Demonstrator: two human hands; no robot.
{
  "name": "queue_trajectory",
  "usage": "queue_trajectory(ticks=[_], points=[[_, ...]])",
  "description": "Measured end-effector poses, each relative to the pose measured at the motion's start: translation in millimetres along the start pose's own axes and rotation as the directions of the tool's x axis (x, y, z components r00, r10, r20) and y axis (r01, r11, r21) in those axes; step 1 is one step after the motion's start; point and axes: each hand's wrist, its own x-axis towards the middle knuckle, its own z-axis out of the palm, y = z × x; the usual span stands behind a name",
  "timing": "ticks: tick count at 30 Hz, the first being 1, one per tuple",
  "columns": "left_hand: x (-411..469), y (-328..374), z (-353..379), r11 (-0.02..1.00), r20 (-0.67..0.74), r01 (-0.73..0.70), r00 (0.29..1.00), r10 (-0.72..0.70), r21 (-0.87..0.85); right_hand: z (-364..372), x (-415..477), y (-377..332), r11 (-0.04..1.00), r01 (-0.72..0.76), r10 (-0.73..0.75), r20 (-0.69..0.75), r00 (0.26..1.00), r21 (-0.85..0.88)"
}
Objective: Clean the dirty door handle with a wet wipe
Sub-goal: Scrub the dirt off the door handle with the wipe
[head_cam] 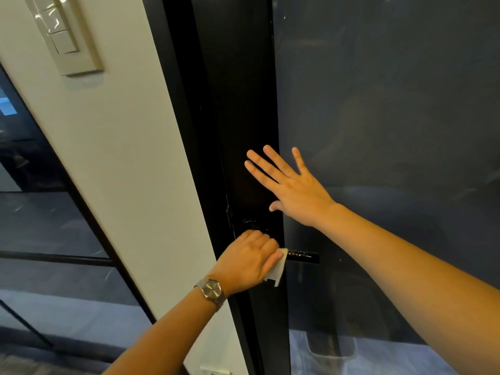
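A black lever door handle (304,256) sticks out to the right from the black door frame (243,131), with pale smears on its free end. My left hand (250,257), a watch on its wrist, grips a white wet wipe (278,267) wrapped around the handle's inner part, which the hand hides. My right hand (289,182) lies flat with straight, spread fingers against the door, across the frame's edge and the dark glass, above the handle.
The door's dark glass pane (392,117) fills the right side. A cream wall strip (121,158) with a light switch panel (65,33) stands left of the frame. Further left is another dark glass panel (40,212) with black bars.
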Motion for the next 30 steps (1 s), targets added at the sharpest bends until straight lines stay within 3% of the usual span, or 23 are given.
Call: queue_trajectory(ticks=[6,9,12,19,25,30], points=[[-12.2,-24.7,2.9,0.999,-0.114,0.043,0.993,-0.043,-0.002,0.6,-0.3,0.7,1.000,-0.002,0.002,0.004,1.000,0.003],[-9.6,-5.2,1.8,0.943,-0.198,0.249,0.935,-0.294,-0.221,0.9,0.0,0.4,1.000,-0.002,0.002,0.007,1.000,0.002],[3.2,-7.7,-6.5,0.863,-0.132,0.392,0.883,-0.450,-0.318,1.2,0.5,0.9,1.000,-0.003,0.003,0.002,1.000,-0.005],[21.6,-27.4,-21.2,0.858,-0.120,0.432,0.871,-0.477,-0.277,1.0,0.6,-1.3,1.000,-0.008,0.008,0.012,1.000,0.011],[23.5,-20.2,-23.7,0.954,-0.107,0.237,0.960,-0.259,-0.185,-1.8,0.1,-1.9,1.000,-0.015,0.015,0.022,1.000,0.026],[12.4,-38.0,-21.1,0.955,-0.170,0.235,0.949,-0.266,-0.182,0.4,0.1,-2.8,0.999,-0.019,0.018,0.020,1.000,0.037]])
